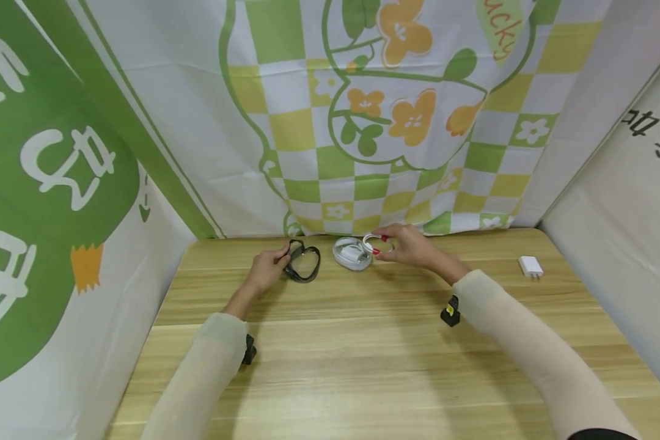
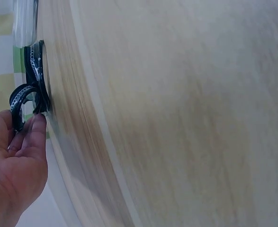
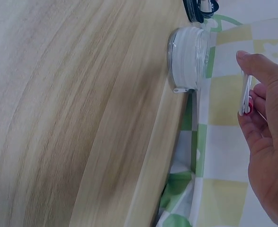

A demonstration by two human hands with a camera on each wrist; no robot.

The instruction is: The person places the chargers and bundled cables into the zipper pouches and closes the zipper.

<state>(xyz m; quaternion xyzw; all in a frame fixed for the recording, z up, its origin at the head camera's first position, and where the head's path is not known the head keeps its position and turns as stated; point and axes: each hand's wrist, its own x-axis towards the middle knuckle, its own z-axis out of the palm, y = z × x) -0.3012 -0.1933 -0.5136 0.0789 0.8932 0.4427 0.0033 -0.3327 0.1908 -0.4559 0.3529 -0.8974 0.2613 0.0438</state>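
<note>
Your right hand [image 1: 409, 245] pinched the white cable coil [image 3: 244, 92] with red bits between thumb and fingers, just to the right of the clear round case [image 1: 352, 254]. Your left hand [image 1: 267, 269] gripped the black looped band [image 1: 294, 252], on that case's left on the bench [image 1: 335, 366]. The white plug adapter [image 1: 530, 266] lay well to the case's right; a patterned cloth [image 1: 286, 85] hung behind it.

Orange-red lettering [image 1: 499, 29] reads "ucky" on the back cloth [image 1: 382, 116] — its start lost at the top edge — while large white characters [image 1: 93, 151], one apparently 好, stand on the green patch [image 1: 60, 238] of the left-hand cloth [image 1: 88, 360], and black characters [image 1: 645, 124], one seemingly 如, mark the right-hand cloth [image 1: 610, 201].
</note>
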